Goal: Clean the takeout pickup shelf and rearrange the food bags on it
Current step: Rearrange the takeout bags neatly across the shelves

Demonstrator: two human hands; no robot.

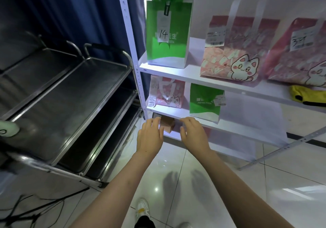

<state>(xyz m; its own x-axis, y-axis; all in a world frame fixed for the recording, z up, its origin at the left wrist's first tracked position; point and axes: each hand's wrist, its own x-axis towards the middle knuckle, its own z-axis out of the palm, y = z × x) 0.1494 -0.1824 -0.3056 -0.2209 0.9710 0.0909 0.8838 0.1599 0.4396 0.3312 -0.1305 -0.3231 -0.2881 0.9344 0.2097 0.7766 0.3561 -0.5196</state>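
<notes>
Brown bag (167, 124) between both hands' fingers (155, 123).

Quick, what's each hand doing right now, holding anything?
Left hand: open, reaching toward the brown bag on the low shelf, holding nothing.
Right hand: open, fingers relaxed, holding nothing.

Brown box (167, 124) half behind both hands

White shelf (178, 72) held upright bags — green one (167, 31) marked 14, pink cat bags (234, 51), a small brown bag (167, 124) lowest.
</notes>
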